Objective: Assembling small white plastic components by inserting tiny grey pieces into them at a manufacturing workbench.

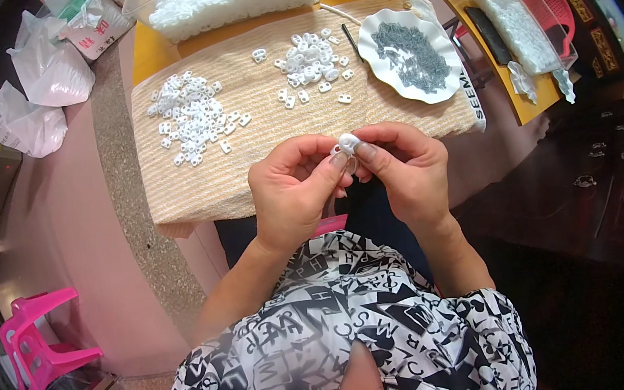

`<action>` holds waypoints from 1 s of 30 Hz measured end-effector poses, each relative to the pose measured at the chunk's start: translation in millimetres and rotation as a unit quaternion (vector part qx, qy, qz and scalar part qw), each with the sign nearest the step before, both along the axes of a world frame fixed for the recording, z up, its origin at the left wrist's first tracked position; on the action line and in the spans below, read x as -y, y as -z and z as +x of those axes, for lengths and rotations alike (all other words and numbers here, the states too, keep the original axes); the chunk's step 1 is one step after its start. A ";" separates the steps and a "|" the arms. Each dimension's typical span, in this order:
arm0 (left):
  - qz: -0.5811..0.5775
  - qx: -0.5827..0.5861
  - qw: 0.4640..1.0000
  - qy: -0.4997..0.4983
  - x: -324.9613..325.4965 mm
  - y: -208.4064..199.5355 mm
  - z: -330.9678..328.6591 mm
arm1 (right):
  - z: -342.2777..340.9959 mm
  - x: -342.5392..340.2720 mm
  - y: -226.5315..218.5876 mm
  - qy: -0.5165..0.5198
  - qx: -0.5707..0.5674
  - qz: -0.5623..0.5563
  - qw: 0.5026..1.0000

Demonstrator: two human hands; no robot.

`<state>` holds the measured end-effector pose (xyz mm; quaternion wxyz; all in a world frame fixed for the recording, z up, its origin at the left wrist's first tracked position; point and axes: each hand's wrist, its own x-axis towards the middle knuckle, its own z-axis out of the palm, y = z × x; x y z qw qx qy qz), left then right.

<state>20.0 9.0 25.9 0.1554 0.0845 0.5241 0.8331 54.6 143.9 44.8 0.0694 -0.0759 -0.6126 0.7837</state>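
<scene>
The person's left hand point(285, 198) and right hand point(415, 178) are standing close together above the near edge of a striped cloth point(388, 119), thumbs and fingers of both pinching a small white plastic workpiece point(348, 142) between them. The two-handed fingertip hold is presumably giving fine control over so small an item. A pile of two-holed white plastic pieces point(194, 120) is lying to the left and a pile of rounder white pieces point(311, 59) is lying centrally, apparently being kept separate for easy picking. A scalloped white dish point(451, 86) is containing slender grey parts point(408, 54), its raised rim probably stopping them from scattering. The cloth is covering part of a yellow table point(147, 59), likely preventing rolling. The fingers are hiding much of the workpiece, so whether it is one part or two cannot be told. The grey parts are appearing too small to identify surely, possibly springs. The upper frame edge is cutting off a clear bin point(142, 17) of white pieces.
</scene>
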 end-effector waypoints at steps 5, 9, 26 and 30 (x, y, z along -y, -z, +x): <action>0.007 0.019 1.000 -0.002 -0.7 2.2 0.3 | 1.2 4.1 -4.1 0.004 -0.022 0.050 0.998; 0.011 0.005 1.000 -0.004 -1.6 3.1 0.0 | 0.0 1.3 -3.7 -0.019 0.010 0.004 1.000; 0.011 0.026 1.000 0.002 -1.4 2.4 1.9 | -4.3 -9.3 2.6 -0.028 0.100 -0.203 0.974; 0.038 0.040 0.998 0.009 -1.8 2.3 1.4 | -4.3 -9.7 5.0 -0.064 0.105 -0.242 0.962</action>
